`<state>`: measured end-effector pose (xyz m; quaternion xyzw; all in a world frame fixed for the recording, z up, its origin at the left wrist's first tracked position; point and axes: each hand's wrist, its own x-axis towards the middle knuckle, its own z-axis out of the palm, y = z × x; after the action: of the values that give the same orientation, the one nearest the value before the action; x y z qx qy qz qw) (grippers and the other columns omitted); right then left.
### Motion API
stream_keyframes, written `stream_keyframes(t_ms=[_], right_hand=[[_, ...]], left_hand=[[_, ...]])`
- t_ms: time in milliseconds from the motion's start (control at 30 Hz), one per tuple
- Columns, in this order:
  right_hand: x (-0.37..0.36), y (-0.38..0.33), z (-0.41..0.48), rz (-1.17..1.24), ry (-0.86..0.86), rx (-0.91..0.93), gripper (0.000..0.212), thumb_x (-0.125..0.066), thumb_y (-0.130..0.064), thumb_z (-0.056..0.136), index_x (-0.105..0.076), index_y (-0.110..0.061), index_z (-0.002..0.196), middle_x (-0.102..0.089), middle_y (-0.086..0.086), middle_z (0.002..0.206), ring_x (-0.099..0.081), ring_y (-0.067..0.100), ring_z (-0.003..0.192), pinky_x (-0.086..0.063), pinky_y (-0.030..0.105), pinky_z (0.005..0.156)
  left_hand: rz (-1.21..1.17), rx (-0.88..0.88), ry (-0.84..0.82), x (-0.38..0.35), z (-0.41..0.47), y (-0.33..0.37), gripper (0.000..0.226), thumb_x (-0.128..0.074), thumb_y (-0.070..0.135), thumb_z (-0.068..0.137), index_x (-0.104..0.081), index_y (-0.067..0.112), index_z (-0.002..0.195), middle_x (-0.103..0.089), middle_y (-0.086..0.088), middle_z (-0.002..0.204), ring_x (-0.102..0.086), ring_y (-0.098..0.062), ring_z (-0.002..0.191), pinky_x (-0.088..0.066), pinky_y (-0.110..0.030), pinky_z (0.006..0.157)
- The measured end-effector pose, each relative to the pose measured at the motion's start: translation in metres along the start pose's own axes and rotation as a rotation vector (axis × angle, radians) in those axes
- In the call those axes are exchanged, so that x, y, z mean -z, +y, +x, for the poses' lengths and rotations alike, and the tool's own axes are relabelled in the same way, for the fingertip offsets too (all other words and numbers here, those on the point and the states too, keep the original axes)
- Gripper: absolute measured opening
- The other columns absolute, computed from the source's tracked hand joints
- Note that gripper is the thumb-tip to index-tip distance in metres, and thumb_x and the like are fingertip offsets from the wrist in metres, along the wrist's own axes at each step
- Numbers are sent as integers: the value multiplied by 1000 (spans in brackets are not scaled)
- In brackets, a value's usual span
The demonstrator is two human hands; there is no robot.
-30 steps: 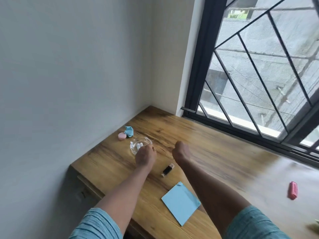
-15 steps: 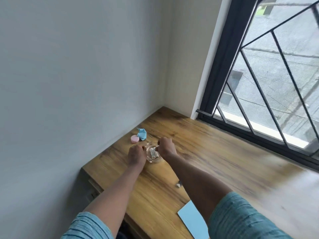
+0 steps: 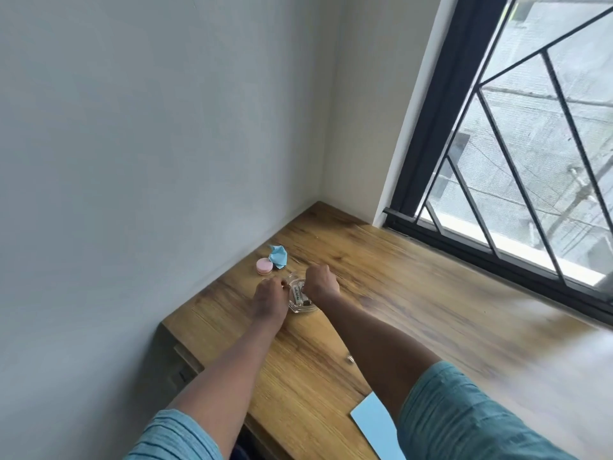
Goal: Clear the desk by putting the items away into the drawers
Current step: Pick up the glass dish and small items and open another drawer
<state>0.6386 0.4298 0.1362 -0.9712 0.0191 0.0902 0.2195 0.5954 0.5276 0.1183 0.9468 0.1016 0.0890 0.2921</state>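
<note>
**Glass dish: take it by the rims**

The brown wooden desk (image 3: 414, 293) has the clear glass dish (image 3: 300, 308) near its wall side. The left hand (image 3: 268, 300) curls onto one rim. The right hand (image 3: 321, 283) is curled at the opposite rim, can't tell if it grips. Probably heavyish, slick and chippable, so hold both rims and keep the small white tubes (image 3: 297, 293) level.

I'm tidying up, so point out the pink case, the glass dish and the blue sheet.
pink case (image 3: 264, 264), head view, on its lid.
glass dish (image 3: 303, 310), head view, near rim.
blue sheet (image 3: 373, 426), head view, visible middle.
</note>
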Motion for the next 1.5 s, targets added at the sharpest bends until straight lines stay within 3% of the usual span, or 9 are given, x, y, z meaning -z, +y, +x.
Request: stream_keyframes(t_ms=[200, 333, 567, 767, 967, 1133, 1333, 1433, 1500], right_hand=[[4, 5, -5, 97, 58, -12, 31, -40, 6, 87, -65, 0, 103, -63, 18, 109, -63, 36, 98, -46, 34, 70], [10, 16, -13, 170, 147, -14, 28, -37, 8, 85, -64, 3, 90, -65, 20, 97, -64, 33, 83, -41, 31, 61], [17, 46, -41, 237, 203, -51, 26, -42, 6, 82, -68, 7, 87, -68, 24, 88, -62, 29, 72, -43, 34, 60], [6, 73, -92, 201, 202, -76, 22, -52, 3, 81, -70, 1, 93, -68, 23, 96, -64, 36, 90, -48, 32, 68], [-16, 101, -171, 233, 248, -115, 29, -43, 4, 81, -68, 2, 95, -66, 22, 102, -61, 37, 93, -41, 32, 68], [-45, 112, -235, 219, 306, -172, 20, -43, 4, 82, -61, 10, 87, -57, 19, 102, -56, 34, 94, -37, 31, 69], [-74, 106, -302, 116, 478, -4, 24, -48, -3, 94, -64, 1, 111, -56, 13, 123, -52, 30, 112, -47, 35, 95], [-88, 106, -334, -15, 514, 247, 12, -67, -2, 81, -70, -1, 93, -65, 18, 100, -63, 32, 90, -55, 35, 73], [-98, 108, -344, -103, 372, 374, 10, -64, -7, 84, -69, -3, 92, -66, 16, 93, -64, 32, 83, -54, 34, 70]], left_hand=[[-7, 24, 15, 2, -5, 2, 21, -51, 14, 93, -67, 5, 103, -69, -13, 103, -63, -27, 97, -43, -29, 71], [-39, 20, 51, -2, -10, 0, 22, -50, 13, 93, -67, 1, 99, -69, -17, 100, -62, -29, 94, -46, -34, 76], [-76, -47, 67, -8, -34, 8, 24, -48, 10, 93, -68, 2, 105, -69, -17, 104, -61, -30, 98, -46, -36, 85], [-108, -100, 74, -10, -76, 11, 19, -50, 9, 92, -68, 2, 94, -70, -18, 95, -62, -30, 89, -43, -32, 72], [-98, -132, 21, -7, -143, 5, 24, -49, 15, 94, -69, 6, 104, -68, -13, 104, -60, -27, 96, -46, -32, 81], [-77, -108, 14, 5, -203, -18, 27, -48, 18, 95, -67, 7, 111, -65, -12, 111, -57, -25, 103, -45, -32, 86], [-268, 199, 26, 7, -248, -45, 27, -50, 18, 94, -63, 5, 113, -60, -15, 116, -53, -28, 108, -43, -32, 83], [-371, 443, -72, -6, -264, -60, 38, -52, 25, 94, -53, 6, 126, -56, -18, 125, -53, -33, 115, -45, -39, 92], [-436, 612, -201, -17, -271, -70, 46, -52, 30, 93, -49, 2, 130, -54, -20, 129, -53, -36, 117, -45, -41, 97]])
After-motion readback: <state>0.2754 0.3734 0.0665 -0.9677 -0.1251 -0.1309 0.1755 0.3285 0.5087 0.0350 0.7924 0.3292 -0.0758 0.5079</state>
